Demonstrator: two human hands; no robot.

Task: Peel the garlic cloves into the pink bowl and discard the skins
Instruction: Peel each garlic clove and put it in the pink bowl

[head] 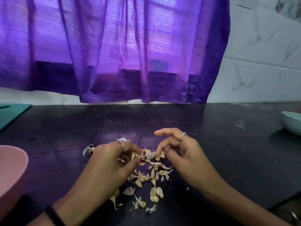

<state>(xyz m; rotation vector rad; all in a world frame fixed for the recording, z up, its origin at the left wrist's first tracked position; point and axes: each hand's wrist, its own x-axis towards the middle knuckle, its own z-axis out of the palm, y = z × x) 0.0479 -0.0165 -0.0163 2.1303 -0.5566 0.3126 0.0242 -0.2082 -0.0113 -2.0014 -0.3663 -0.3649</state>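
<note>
Several dry garlic skins (152, 173) lie scattered on the black counter (211, 144), between and below both hands. My left hand (107, 162) hovers over the heap's left side, and its curled fingers and thumb pinch a pale garlic piece (133, 155). My right hand (177, 152) is at the heap's upper right with fingers curled; its fingertips touch the skins, and whether they pinch one is unclear. The pink bowl (17, 160) stands at the left edge, partly cut off, its inside hidden.
A pale green bowl (291, 123) sits at the far right edge. A teal cutting board (11, 115) lies at the back left. A purple curtain (114, 54) hangs over the counter's back edge. A loose skin piece (88, 149) lies left of my left hand.
</note>
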